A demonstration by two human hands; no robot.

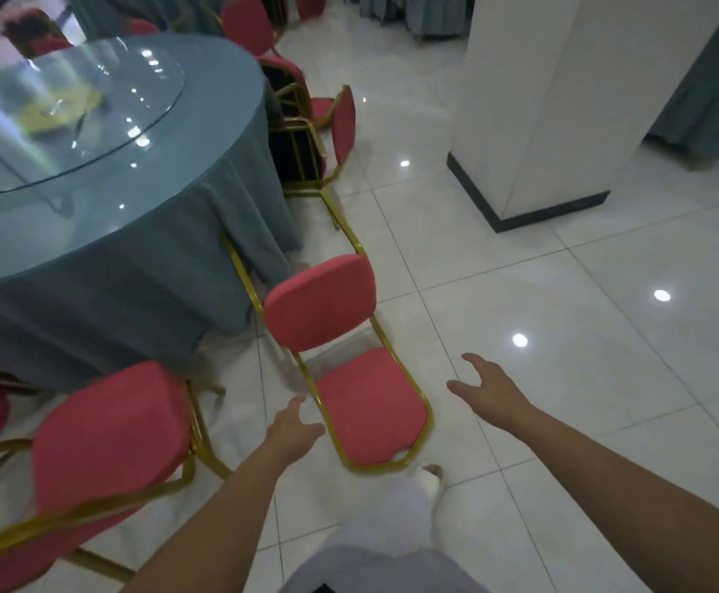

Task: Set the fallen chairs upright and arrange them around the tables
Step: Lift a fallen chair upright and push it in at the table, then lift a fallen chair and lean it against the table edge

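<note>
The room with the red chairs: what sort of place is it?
Most likely a banquet hall or restaurant dining room. A round table draped in blue-grey cloth carries a glass turntable, red padded chairs with gold frames stand and lie around it, and more draped tables show behind.

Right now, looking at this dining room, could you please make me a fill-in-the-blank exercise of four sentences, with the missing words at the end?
1. The fallen chair nearest the hands has a gold frame and ____ cushions.
2. A round turntable made of ____ lies on the table.
3. The left hand and the right hand are open and hold ____.
4. The floor is covered with glossy white ____.

Missing words: red; glass; nothing; tiles.
</note>
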